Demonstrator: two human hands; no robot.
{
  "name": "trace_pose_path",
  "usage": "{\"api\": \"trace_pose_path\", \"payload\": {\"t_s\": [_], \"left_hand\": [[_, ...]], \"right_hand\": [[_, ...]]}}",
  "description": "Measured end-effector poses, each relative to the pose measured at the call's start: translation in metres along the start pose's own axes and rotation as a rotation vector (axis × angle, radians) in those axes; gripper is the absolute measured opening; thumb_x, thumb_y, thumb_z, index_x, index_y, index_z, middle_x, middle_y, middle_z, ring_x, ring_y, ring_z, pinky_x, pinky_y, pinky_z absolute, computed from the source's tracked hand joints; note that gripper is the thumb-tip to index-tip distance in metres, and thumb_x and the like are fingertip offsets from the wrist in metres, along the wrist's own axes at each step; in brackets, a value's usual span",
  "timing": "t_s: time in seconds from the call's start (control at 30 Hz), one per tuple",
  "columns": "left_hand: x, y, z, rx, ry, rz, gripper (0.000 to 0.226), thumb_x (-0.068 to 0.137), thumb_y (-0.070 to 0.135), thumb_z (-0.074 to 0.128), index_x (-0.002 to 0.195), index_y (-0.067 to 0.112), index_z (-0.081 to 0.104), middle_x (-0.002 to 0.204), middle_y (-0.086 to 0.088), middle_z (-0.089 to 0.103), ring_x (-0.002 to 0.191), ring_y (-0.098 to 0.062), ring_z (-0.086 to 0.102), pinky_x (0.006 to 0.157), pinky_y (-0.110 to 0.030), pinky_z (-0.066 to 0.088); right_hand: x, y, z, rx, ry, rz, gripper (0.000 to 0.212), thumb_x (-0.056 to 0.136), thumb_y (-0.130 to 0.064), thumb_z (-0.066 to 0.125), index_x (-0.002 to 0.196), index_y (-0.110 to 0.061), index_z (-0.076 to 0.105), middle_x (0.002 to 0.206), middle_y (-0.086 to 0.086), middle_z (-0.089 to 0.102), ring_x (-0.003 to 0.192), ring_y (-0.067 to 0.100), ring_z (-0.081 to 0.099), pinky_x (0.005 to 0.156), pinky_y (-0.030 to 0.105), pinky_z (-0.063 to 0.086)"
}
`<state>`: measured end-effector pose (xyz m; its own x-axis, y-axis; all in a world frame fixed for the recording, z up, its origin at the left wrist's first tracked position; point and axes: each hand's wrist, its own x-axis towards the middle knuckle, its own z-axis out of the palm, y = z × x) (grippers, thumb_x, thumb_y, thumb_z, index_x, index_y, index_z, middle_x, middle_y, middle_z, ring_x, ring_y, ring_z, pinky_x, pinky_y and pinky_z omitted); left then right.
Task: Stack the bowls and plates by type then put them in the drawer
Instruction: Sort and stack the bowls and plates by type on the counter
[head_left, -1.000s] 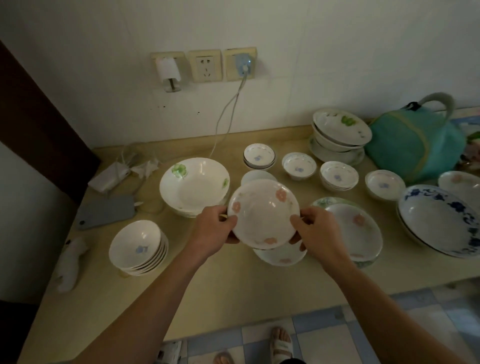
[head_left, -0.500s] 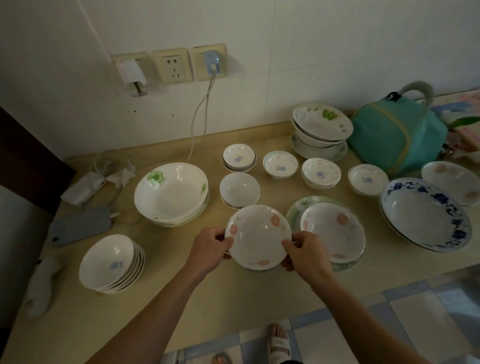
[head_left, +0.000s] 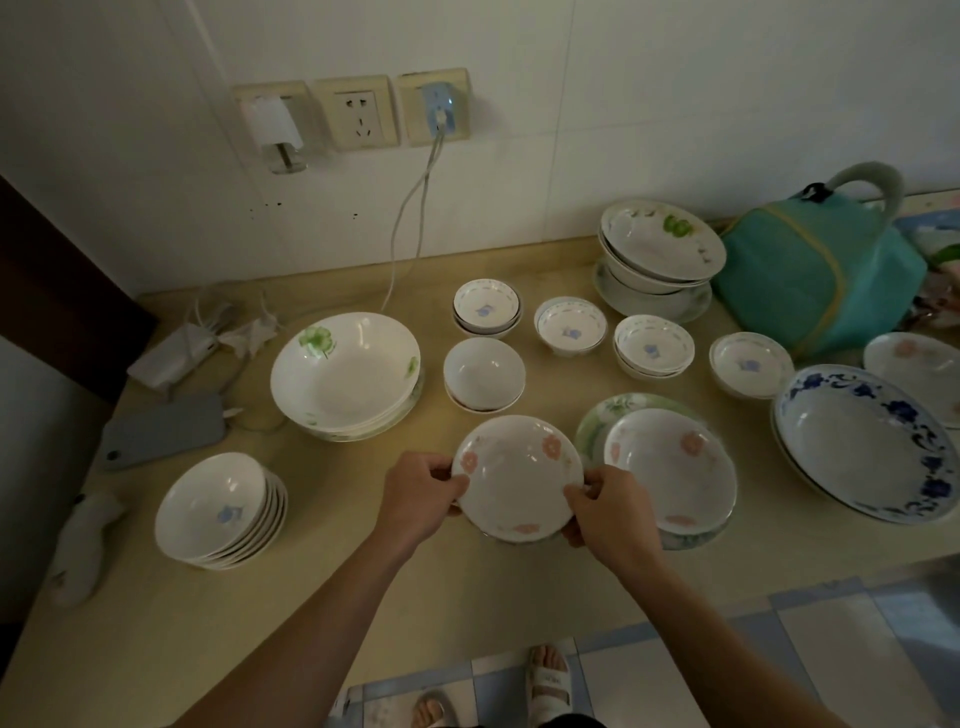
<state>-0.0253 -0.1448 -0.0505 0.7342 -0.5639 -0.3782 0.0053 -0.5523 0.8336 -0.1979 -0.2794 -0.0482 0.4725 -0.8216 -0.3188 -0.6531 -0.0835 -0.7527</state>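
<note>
Both hands grip one pink-flowered dish (head_left: 519, 475) by its rim, my left hand (head_left: 421, 496) on its left edge and my right hand (head_left: 610, 514) on its right. A second dish edge shows just beneath it. To its right another pink-flowered dish (head_left: 672, 470) rests on a green plate (head_left: 605, 421). A stack of blue-flower bowls (head_left: 223, 512) leans at front left. Large green-leaf bowls (head_left: 345, 376) sit left of centre, a plain white bowl (head_left: 483, 371) behind the held dish.
Several small blue-patterned bowls (head_left: 571, 325) line the back, with a tall bowl stack (head_left: 660, 254) behind. A big blue-rimmed bowl (head_left: 865, 441) and a teal bag (head_left: 815, 283) stand at right. A phone (head_left: 161, 431), chargers and cable lie at left. The counter's front edge (head_left: 675, 597) drops to tiled floor.
The held pink-flowered dish has come down from its raised position onto the dish lying below it on the counter. Both hands kept their grip on the rim.
</note>
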Motion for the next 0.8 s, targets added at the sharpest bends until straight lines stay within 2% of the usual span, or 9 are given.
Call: {"api": "trace_pose_path", "payload": {"t_s": [0.1,0.2,0.33,0.43,0.53,0.6,0.67,0.73,0.8], "left_hand": [[0.001,-0.001,0.000,0.014,-0.004,-0.003,0.015,0.088,0.014,0.074,0.103,0.014,0.079,0.085,0.003,0.077,0.073,-0.012,0.075,0.058,-0.021,0.059],[0.002,-0.003,-0.001,0.023,-0.021,-0.010,0.024,0.089,0.016,0.073,0.112,0.015,0.076,0.095,0.002,0.075,0.082,-0.014,0.073,0.058,-0.021,0.059],[0.001,-0.008,-0.001,-0.174,-0.145,-0.129,0.028,0.094,0.017,0.066,0.121,0.013,0.069,0.106,-0.009,0.074,0.087,-0.023,0.076,0.067,-0.039,0.064],[0.000,-0.009,0.000,-0.297,-0.202,-0.171,0.027,0.096,0.009,0.061,0.121,0.009,0.068,0.108,-0.013,0.074,0.090,-0.027,0.076,0.073,-0.049,0.064],[-0.001,-0.009,-0.002,-0.299,-0.194,-0.149,0.026,0.095,0.006,0.060,0.119,0.007,0.070,0.108,-0.013,0.074,0.090,-0.026,0.076,0.071,-0.045,0.064],[-0.005,-0.011,-0.008,-0.318,-0.181,-0.134,0.026,0.095,0.006,0.062,0.119,0.010,0.070,0.108,-0.011,0.075,0.092,-0.025,0.076,0.071,-0.045,0.064],[-0.009,-0.015,-0.021,-0.349,-0.157,-0.118,0.027,0.094,0.008,0.063,0.120,0.013,0.070,0.106,-0.008,0.077,0.092,-0.025,0.076,0.070,-0.042,0.064],[-0.013,-0.022,-0.039,-0.374,-0.120,-0.123,0.028,0.095,0.010,0.063,0.122,0.014,0.069,0.104,-0.005,0.077,0.092,-0.023,0.076,0.068,-0.039,0.063],[-0.018,-0.033,-0.056,-0.399,-0.077,-0.154,0.030,0.096,0.010,0.063,0.126,0.013,0.066,0.109,-0.008,0.076,0.094,-0.025,0.075,0.069,-0.040,0.063]], "right_hand": [[0.002,0.000,-0.001,-0.067,-0.013,-0.009,0.013,0.094,-0.014,0.063,0.084,-0.012,0.070,0.059,0.004,0.071,0.047,0.015,0.068,0.048,0.032,0.060],[0.003,0.000,-0.004,-0.209,-0.033,-0.045,0.014,0.095,-0.022,0.062,0.094,-0.011,0.070,0.071,0.003,0.071,0.060,0.019,0.071,0.061,0.041,0.063],[0.002,-0.003,-0.005,-0.389,-0.055,-0.096,0.022,0.098,-0.028,0.055,0.106,-0.013,0.068,0.082,0.004,0.071,0.072,0.022,0.069,0.071,0.042,0.062],[0.003,-0.004,-0.001,-0.298,-0.079,-0.050,0.023,0.098,-0.021,0.053,0.112,-0.008,0.065,0.089,0.011,0.072,0.078,0.029,0.072,0.073,0.045,0.063],[0.004,-0.003,0.002,-0.220,-0.077,-0.016,0.024,0.097,-0.018,0.054,0.112,-0.005,0.066,0.092,0.013,0.072,0.081,0.031,0.072,0.074,0.047,0.062],[0.001,-0.005,0.006,-0.148,-0.075,-0.026,0.021,0.096,-0.016,0.055,0.111,-0.007,0.067,0.087,0.007,0.072,0.075,0.026,0.073,0.067,0.047,0.063],[-0.002,-0.010,0.013,-0.094,-0.078,-0.051,0.020,0.096,-0.013,0.057,0.113,-0.010,0.067,0.080,-0.002,0.070,0.069,0.021,0.073,0.061,0.044,0.064],[-0.004,-0.020,0.024,-0.033,-0.115,-0.061,0.028,0.097,-0.013,0.059,0.124,-0.010,0.066,0.078,-0.008,0.068,0.065,0.016,0.073,0.059,0.037,0.064],[-0.007,-0.032,0.038,0.009,-0.171,-0.072,0.033,0.098,-0.015,0.060,0.130,-0.010,0.063,0.078,-0.007,0.070,0.063,0.014,0.074,0.058,0.032,0.064]]}}
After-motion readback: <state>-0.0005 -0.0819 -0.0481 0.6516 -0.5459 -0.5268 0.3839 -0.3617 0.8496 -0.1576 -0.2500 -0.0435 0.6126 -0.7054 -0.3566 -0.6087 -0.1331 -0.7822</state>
